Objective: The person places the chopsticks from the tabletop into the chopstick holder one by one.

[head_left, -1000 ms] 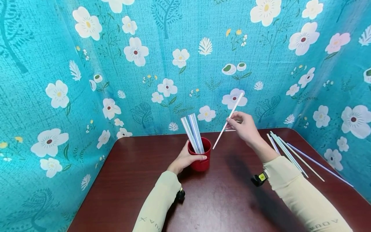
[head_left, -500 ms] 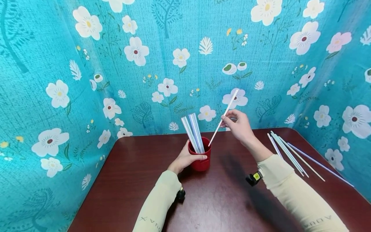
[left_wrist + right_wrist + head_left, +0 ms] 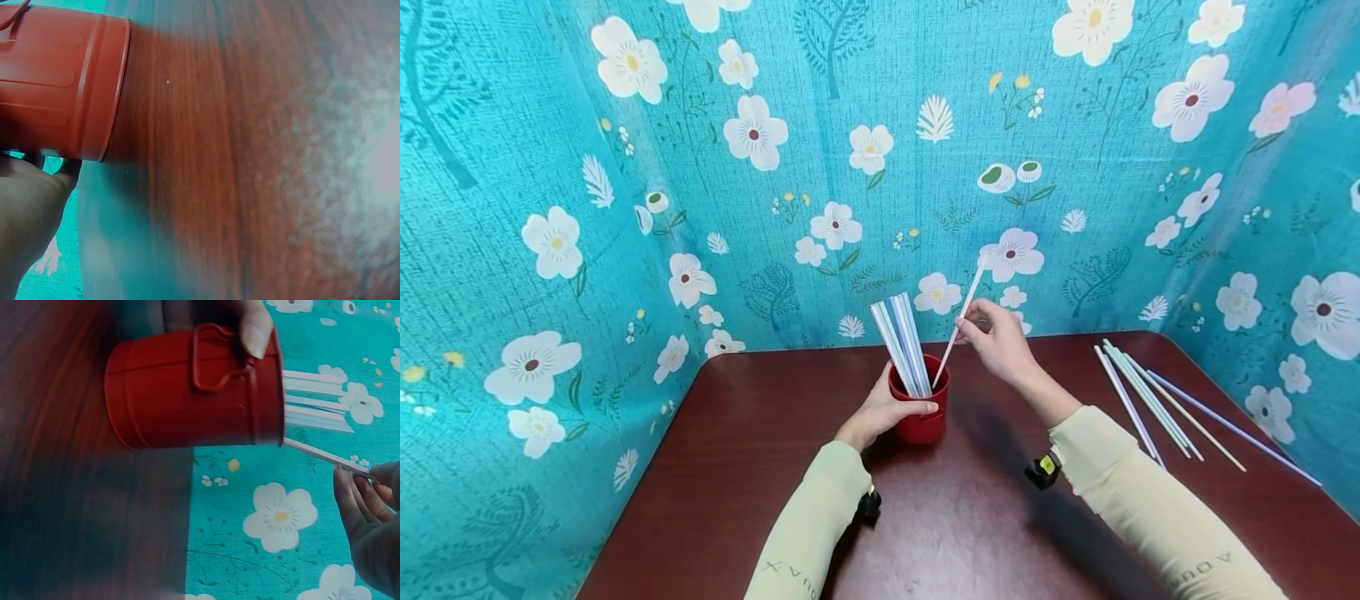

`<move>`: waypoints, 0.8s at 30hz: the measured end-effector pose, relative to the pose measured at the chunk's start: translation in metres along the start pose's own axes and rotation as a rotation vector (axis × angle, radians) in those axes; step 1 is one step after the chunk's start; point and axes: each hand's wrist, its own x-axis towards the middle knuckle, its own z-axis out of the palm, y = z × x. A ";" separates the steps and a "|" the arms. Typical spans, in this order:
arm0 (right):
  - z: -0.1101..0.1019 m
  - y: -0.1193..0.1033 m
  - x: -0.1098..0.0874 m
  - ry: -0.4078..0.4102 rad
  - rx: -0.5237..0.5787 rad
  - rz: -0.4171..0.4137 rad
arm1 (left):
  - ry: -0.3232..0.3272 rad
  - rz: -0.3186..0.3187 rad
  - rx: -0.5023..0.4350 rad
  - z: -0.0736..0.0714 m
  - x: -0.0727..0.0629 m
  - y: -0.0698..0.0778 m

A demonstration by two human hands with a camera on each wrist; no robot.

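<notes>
Moved leftward, one pale stick (image 3: 972,288) dips into the red bucket (image 3: 922,427), pinched by the right hand (image 3: 998,340); the left hand (image 3: 880,409) grips the bucket.

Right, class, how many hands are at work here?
2: the left hand grips the red container; the right hand pinches a pale stick leaning into it. No other hand shows.

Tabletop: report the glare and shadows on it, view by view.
Head view: a pale sheen on the tabletop at lower centre, a dark, soft-edged shadow beside the right sleeve; left wrist view: near-white glare at the picture's right edge, blue-green tint at lower left; right wrist view: mostly dim, wood grain blurred.
</notes>
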 end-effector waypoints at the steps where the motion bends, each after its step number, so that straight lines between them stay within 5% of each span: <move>1: 0.002 0.000 0.000 -0.004 -0.001 0.000 | 0.000 0.002 -0.001 0.000 0.000 0.001; 24: 0.033 0.024 -0.005 -0.194 -0.218 0.042 | -0.008 0.021 -0.014 0.000 0.002 -0.004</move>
